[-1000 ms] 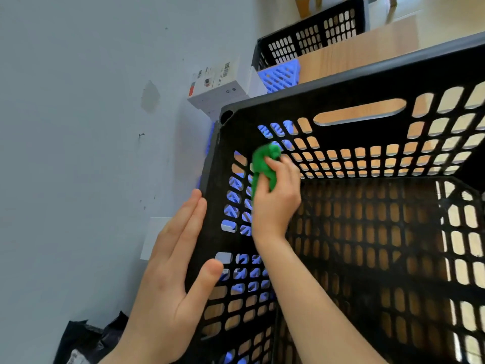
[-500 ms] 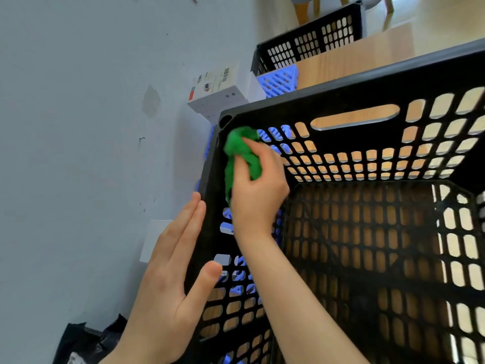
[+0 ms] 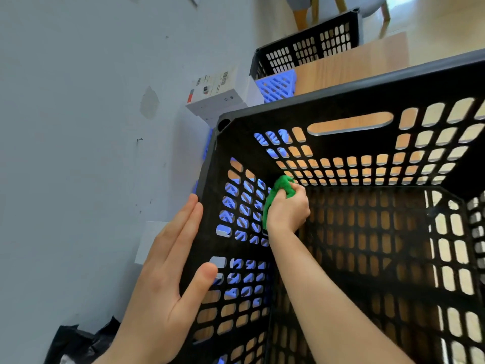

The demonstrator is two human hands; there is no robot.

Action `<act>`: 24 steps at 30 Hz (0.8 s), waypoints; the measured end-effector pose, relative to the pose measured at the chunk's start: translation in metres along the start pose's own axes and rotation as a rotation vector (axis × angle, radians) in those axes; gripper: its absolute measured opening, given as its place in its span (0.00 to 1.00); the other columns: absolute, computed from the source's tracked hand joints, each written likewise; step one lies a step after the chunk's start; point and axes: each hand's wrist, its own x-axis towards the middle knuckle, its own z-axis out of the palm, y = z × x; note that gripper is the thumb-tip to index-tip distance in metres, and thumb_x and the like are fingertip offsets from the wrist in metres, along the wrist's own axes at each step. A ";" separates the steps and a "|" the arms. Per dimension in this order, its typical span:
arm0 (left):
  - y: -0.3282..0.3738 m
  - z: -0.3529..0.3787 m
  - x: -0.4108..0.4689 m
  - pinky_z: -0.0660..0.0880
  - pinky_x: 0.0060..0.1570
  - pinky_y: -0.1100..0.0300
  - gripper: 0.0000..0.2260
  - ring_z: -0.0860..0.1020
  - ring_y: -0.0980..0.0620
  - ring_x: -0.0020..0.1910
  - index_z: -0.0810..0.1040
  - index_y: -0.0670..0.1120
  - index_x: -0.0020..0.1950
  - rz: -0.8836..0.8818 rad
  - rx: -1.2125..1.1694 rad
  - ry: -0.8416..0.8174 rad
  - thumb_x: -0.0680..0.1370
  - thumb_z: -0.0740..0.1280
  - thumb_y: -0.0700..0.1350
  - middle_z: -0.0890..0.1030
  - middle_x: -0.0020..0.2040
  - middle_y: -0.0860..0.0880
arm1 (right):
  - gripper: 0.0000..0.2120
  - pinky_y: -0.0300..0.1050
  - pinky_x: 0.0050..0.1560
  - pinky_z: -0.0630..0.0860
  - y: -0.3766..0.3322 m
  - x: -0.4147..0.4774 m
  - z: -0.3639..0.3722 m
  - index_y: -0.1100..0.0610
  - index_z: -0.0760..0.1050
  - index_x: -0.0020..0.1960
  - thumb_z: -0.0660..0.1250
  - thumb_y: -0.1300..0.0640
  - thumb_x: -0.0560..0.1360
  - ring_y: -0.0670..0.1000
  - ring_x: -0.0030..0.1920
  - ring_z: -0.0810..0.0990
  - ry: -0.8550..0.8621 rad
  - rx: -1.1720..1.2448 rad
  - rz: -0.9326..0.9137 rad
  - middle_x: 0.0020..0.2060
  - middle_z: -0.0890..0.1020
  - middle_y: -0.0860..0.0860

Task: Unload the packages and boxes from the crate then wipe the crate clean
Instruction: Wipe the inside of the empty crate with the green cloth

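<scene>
The right hand [image 3: 287,210] is curled tight round a bunched green cloth [image 3: 282,185], knuckles up, and it presses the cloth into the inside of the black crate [image 3: 341,101], right at the corner where two slotted walls meet, low down near the floor of the crate. The forearm reaches in over the near edge. Nothing lies inside the crate that I can see, so the unloading looks done and the wiping is the step in hand.

The left hand [image 3: 168,279] is spread flat, fingers straight and close together against the outside of the wall just left of the wiping hand, thumb laid over onto the slots — steadying, not gripping.

From the cloth, one wall runs back toward the person and the other, the one with the long handle slot, runs off to the right. The crate floor lies below and to the right. The right hand is the only one inside, so it is the nearer to every surface left to wipe; a sweep along either wall would follow that wall's length.

Beyond the corner, outside, a white box [image 3: 215,98] sits against the wall [image 3: 78,127], with a blue basket [image 3: 278,85] and a second black crate [image 3: 307,51] further off on the wooden counter [image 3: 354,67]. Behind the left hand lies a black bag [image 3: 76,340].
</scene>
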 end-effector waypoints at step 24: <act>0.000 0.000 0.001 0.55 0.68 0.75 0.29 0.59 0.64 0.75 0.61 0.55 0.78 0.014 0.007 0.026 0.79 0.53 0.65 0.59 0.77 0.62 | 0.07 0.23 0.50 0.66 -0.041 -0.036 -0.005 0.55 0.77 0.54 0.66 0.60 0.77 0.42 0.48 0.74 -0.094 0.209 -0.210 0.51 0.78 0.48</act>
